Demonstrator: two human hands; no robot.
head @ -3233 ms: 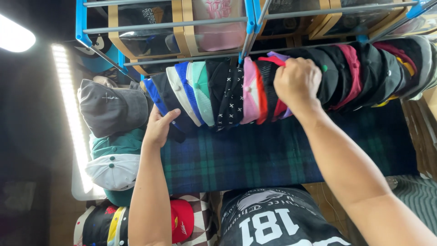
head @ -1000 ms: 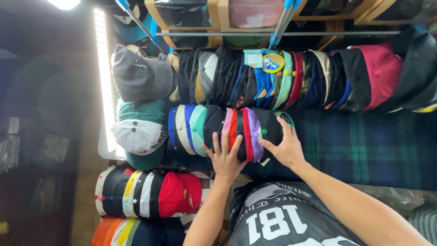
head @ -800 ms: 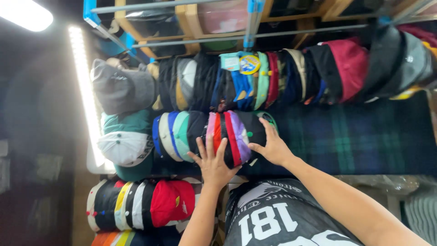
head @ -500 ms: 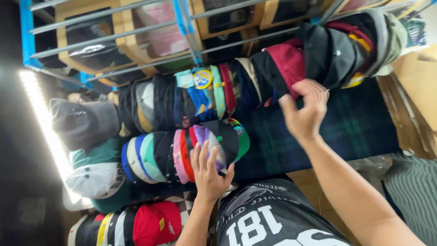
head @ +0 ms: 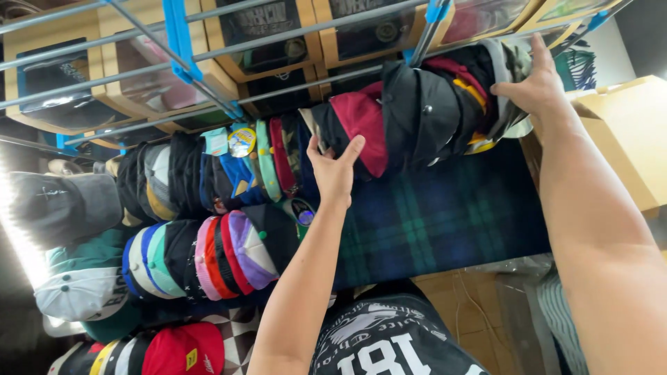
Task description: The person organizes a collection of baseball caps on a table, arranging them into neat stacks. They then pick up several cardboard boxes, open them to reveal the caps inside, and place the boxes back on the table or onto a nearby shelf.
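With caps nested brim-in-crown to save shelf room, I bracket the upper cap row (head: 417,111): left hand (head: 335,169) flat, unclenched against the maroon cap (head: 361,121); right hand (head: 531,87) cupping the far end, fingers unclosed.

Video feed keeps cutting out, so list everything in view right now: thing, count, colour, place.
upper cap row: many nested caps, black, maroon, yellow, green; upper middle to right
lower cap row: many, blue, mint, pink, red, purple; lower left
grey cap: one; far left
red cap: one; bottom left
plaid cloth: one, dark blue-green; under the caps
boxed caps: several, tan frames; top shelf
blue clips: a few, on grey rods
cardboard box: one, tan; right
left hand: on upper row's left end
right hand: on its right end
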